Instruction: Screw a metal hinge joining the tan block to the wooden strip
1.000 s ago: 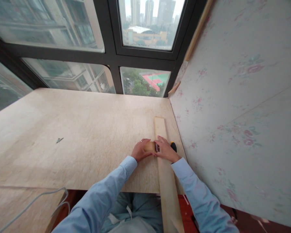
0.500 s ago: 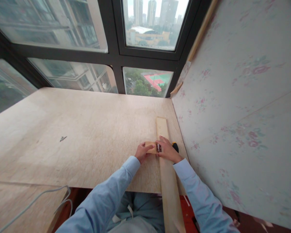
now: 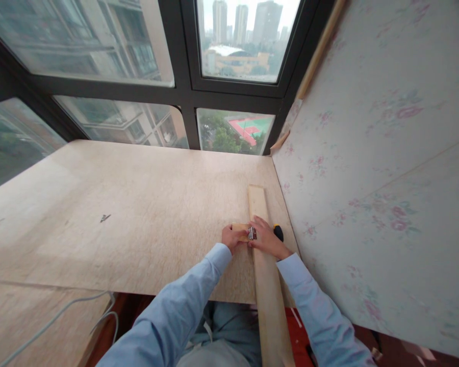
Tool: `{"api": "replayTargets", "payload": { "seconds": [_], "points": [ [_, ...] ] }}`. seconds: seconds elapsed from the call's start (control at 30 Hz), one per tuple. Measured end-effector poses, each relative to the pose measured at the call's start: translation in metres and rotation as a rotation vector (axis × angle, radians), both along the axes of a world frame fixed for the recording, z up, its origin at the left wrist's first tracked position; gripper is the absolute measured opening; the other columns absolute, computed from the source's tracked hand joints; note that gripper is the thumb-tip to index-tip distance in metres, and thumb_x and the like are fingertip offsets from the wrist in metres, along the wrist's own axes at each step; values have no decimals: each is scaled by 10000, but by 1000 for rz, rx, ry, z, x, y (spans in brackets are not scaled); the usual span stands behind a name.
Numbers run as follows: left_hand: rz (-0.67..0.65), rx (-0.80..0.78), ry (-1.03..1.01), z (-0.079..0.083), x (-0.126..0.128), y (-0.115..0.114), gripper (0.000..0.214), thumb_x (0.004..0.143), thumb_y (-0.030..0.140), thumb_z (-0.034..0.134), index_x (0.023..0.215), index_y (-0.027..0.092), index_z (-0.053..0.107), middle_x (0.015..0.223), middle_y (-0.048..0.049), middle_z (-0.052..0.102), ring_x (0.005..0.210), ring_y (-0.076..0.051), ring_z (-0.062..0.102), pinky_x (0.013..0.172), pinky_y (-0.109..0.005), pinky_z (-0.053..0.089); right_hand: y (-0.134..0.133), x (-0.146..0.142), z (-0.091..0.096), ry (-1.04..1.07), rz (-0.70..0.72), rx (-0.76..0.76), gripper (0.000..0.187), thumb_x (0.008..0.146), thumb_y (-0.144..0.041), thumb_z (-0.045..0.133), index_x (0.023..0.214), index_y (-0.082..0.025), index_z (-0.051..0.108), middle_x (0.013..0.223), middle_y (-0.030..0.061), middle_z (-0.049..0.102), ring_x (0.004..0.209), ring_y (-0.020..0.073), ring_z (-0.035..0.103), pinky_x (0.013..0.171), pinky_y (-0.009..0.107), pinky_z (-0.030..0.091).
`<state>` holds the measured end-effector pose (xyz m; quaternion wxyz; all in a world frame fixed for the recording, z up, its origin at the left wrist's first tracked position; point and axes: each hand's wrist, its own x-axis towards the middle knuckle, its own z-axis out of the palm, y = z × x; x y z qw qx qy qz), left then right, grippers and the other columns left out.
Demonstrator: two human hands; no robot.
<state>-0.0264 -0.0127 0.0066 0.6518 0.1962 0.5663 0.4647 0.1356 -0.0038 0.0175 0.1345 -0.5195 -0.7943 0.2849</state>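
Observation:
My left hand [image 3: 230,239] is closed around a short wooden block [image 3: 238,227], its thumb near the block's right end. At that end sits a small shiny metal piece [image 3: 252,233] that looks like a hinge. My right hand [image 3: 270,240] has its fingertips closed about the metal piece and rests over a long wooden board [image 3: 268,290]. The board lies lengthwise on the plywood tabletop [image 3: 149,204] and runs past its front edge towards my body. Just right of my right hand lies a black and yellow tool handle [image 3: 278,232], partly hidden.
Small metal bits [image 3: 105,218] lie on the left of the tabletop. A grey cable [image 3: 61,310] crosses a lower wooden surface [image 3: 26,326] at bottom left. A flowered wall [image 3: 367,193] closes the right side; dark-framed windows [image 3: 187,97] stand behind.
My left hand has shifted slightly right along the wooden block, its thumb now closer to the metal piece. The metal piece looks turned or tilted differently. The whole view has moved slightly.

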Motion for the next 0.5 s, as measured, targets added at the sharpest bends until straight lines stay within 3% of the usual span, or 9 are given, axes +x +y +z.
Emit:
{"api": "replayTargets", "payload": {
  "seconds": [0.5],
  "points": [
    [40,-44,42,7,4,-2,296,510,83,787,769,100,645,699,-73,685,572,-189,635,470,-279,528,-5,3,-12,79,-22,50,641,697,-284,748,1298,-161,562,1525,185,329,1423,333,267,1143,536,250]
  ]
}}
